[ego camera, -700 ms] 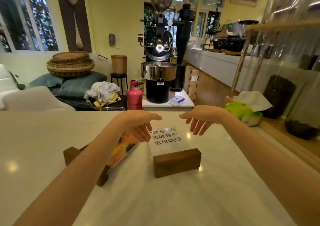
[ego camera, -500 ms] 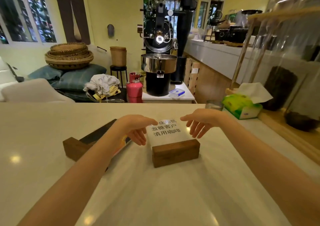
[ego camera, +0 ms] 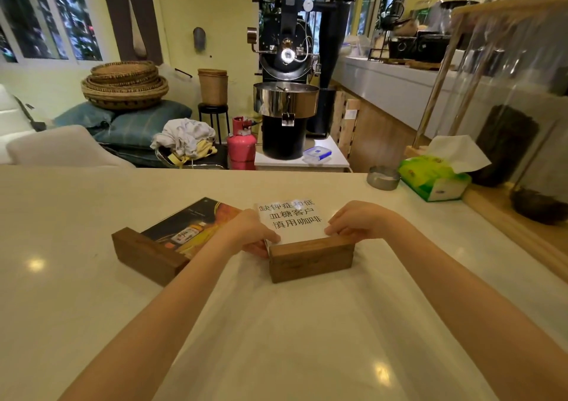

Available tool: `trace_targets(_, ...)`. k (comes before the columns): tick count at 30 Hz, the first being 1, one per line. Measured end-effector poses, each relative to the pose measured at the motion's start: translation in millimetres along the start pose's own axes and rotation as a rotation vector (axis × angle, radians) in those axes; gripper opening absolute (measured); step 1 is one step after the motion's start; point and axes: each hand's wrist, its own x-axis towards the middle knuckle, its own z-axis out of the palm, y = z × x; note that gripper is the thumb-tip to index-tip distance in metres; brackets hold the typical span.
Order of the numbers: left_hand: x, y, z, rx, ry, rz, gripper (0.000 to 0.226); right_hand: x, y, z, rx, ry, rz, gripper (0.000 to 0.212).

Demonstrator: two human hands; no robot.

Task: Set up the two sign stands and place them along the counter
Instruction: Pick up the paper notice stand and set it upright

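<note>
Item one: pale desk (ego camera: 307, 339), glossy, which I view from a head camera looking forward and down.

Item two: white sign (ego camera: 290, 220) with three rows of black characters, lying tilted back, its lower edge in a wooden block (ego camera: 311, 258). The pair sits at the middle of the desk.

Item three: left hand (ego camera: 250, 235), fingers closed on the left lower edge of the white sign, where it meets the block. I log it as clamped on the sign.

Item four: right hand (ego camera: 358, 221), fingers curled over the right lower edge of the same sign, tips at the top of the block. Also clamped on the sign.

Item five: picture sign (ego camera: 190, 227), dark with orange print, lying flat on the desk, its near end in a second wooden block (ego camera: 147, 254). It lies just left of the white sign, partly under my left forearm.

Item six: green tissue box (ego camera: 435, 179), far right of the desk, a white tissue standing out of it.

Item seven: small round metal dish (ego camera: 383, 178), beside the tissue box.

Item eight: black coffee roaster (ego camera: 287, 93), beyond the desk.
</note>
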Motion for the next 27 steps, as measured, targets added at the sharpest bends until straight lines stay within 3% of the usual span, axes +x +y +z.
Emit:
trace_targets(6, -6, -3, 4, -0.045, 0.045, 0.063, 0.038, -3, 3, 4, 0.039, 0.083, -0.028, 0.040)
trace_targets(12, -10, 8, 1, -0.096, 0.182, 0.180, 0.066, -8, 2, 6, 0.179, 0.205, -0.164, 0.040)
trace_targets(20, -10, 12, 5, -0.038, 0.402, 0.455, 0.047, -15, 10, 10, 0.325, 0.392, -0.400, 0.031)
trace_targets(27, -12, 3, 15, 0.073, 0.514, 0.690, 0.033, -22, 19, 18, 0.310, 0.515, -0.496, 0.023)
